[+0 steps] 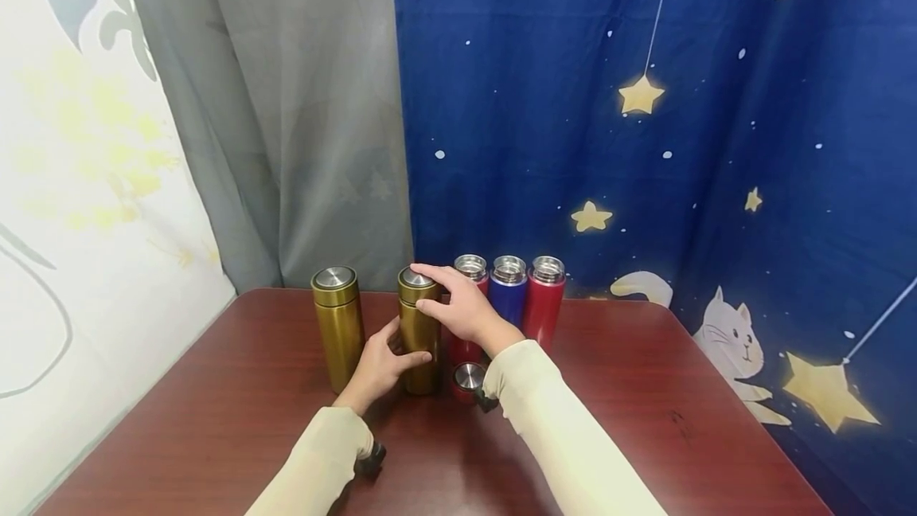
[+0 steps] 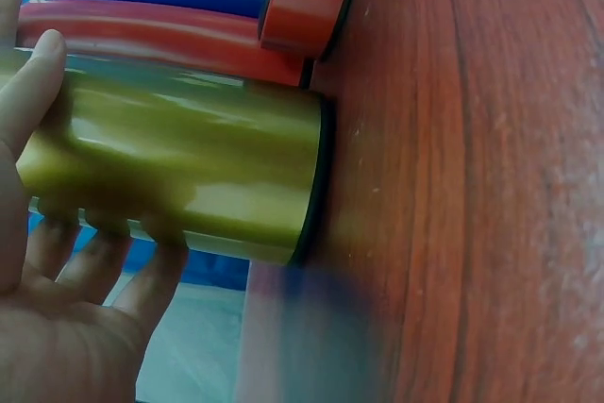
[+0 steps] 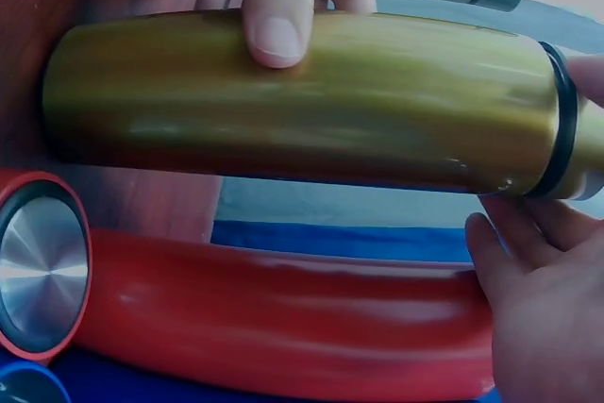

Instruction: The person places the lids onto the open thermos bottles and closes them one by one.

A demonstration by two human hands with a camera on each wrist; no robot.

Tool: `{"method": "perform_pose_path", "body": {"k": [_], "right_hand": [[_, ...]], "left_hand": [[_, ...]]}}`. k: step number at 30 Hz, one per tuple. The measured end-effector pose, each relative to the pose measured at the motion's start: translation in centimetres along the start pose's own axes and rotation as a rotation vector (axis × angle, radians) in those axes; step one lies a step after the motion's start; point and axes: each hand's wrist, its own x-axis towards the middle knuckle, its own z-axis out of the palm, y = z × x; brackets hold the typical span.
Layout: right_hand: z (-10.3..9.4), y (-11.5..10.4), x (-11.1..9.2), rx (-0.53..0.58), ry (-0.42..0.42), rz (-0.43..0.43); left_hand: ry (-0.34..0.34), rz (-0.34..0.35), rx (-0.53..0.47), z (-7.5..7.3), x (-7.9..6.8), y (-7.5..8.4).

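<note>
Gold flask (image 1: 421, 331), capped and upright, stands left of centre on the surface (image 1: 609, 404) in the head view, right of a second gold flask (image 1: 337, 333) and left of a row of uncapped red and blue flasks. The left hand (image 1: 380, 365) grips its body; the right hand (image 1: 466, 309) holds the cap (image 1: 409, 291) from above. A loose red cap (image 1: 469, 378) lies just to the near right.

From the left wrist, the left thumb wraps one side of the body and the fingers the other. The wall looks glossy and rigid, so it should not give under a squeeze, though the coating may slip in a dry or damp palm. The lower-middle body seems the best hold, since the tall shape could tip.

From the right wrist, the right hand's fingers and thumb pinch the cap, beyond a dark ring. The cap's rim seems the right hold there. Weight is probably moderate; whether it is filled, I cannot tell.
</note>
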Motion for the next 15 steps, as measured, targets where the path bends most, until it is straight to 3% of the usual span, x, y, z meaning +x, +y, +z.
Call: {"method": "perform_pose_path", "body": {"k": [6,15], "right_hand": [[0.6,-0.3,-0.1,-0.126,0.09,-0.015],[2.6,-0.9,-0.3,-0.327,0.361,0.008]], "left_hand": [[0.011,0.002,-0.012,0.0,-0.2,0.0],[0.013,0.017,0.017,0.2,-0.1,-0.1]]}}
